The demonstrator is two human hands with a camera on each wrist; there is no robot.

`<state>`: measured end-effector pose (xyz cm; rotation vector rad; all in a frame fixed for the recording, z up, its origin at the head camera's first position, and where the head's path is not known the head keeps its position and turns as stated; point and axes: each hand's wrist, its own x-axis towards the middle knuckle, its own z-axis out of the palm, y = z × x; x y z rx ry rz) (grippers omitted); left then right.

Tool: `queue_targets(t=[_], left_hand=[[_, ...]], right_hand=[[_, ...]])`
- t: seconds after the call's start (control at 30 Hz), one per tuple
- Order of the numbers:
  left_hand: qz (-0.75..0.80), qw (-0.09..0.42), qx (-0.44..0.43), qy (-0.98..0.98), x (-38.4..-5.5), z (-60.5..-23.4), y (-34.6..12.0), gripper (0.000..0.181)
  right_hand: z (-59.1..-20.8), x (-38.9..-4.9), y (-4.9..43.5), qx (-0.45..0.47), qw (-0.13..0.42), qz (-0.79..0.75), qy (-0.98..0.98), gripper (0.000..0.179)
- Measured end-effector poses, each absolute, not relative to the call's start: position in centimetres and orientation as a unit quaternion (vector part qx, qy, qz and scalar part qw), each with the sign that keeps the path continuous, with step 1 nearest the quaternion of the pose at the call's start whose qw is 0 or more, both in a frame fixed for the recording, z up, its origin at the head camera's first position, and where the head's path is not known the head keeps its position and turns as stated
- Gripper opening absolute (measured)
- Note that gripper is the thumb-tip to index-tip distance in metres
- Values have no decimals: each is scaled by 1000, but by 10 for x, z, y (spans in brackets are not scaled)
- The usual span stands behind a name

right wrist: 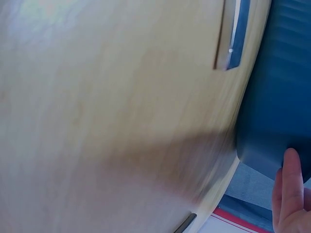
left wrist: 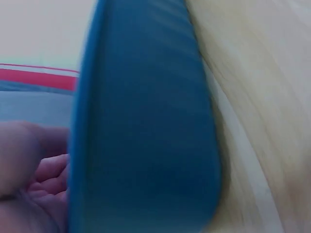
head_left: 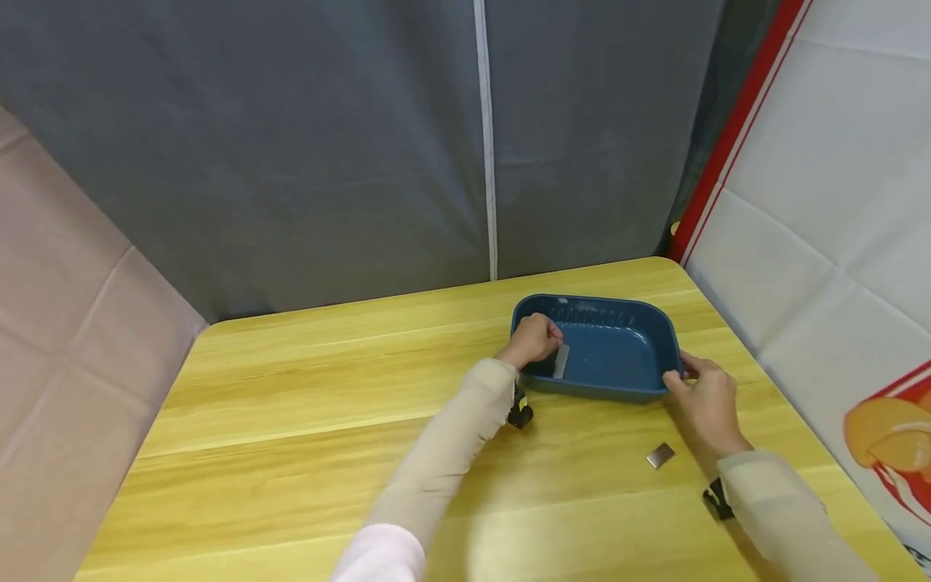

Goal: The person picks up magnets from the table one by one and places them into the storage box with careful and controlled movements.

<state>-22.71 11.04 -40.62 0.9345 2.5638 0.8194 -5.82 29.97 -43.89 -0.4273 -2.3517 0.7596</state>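
Observation:
A dark blue rectangular basin (head_left: 607, 392) stands on the wooden table towards the back right. Over its left end reaches my left hand (head_left: 534, 339), fingers curled inside the rim; I cannot tell whether they pinch anything. Just below that hand, a dark flat piece with a light grey strip (head_left: 562, 361) lies at the basin's left end. In the left wrist view the basin's wall (left wrist: 146, 121) covers part of the fingers. My right hand (head_left: 704, 400) grips the basin's right front corner, thumb at the rim and fingers (right wrist: 292, 184) against the outer wall.
A small shiny grey rectangular piece (head_left: 660, 456) lies on the table (head_left: 327, 436), in front of the basin and left of the right wrist. A grey curtain (head_left: 327, 162) hangs behind the table. White printed cloth (head_left: 836, 202) borders the right side, pale cloth (head_left: 73, 323) the left.

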Motion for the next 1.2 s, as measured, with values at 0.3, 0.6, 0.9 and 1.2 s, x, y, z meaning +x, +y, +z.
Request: queue_targets(t=[0.3, 0.6, 0.9, 1.2], left_hand=[[447, 111, 318, 829, -202, -398, 102, 12], [565, 98, 312, 757, -156, -407, 104, 16], [586, 149, 283, 745, -136, -426, 108, 18], [611, 44, 269, 744, -153, -424, 84, 18]], right_hand=[[-438, -61, 298, -155, 307, 292, -893, 33], [-439, -59, 298, -160, 287, 295, -897, 34], [-437, -61, 297, -172, 274, 299, -898, 34], [-438, -61, 300, -178, 276, 295, -897, 34]])
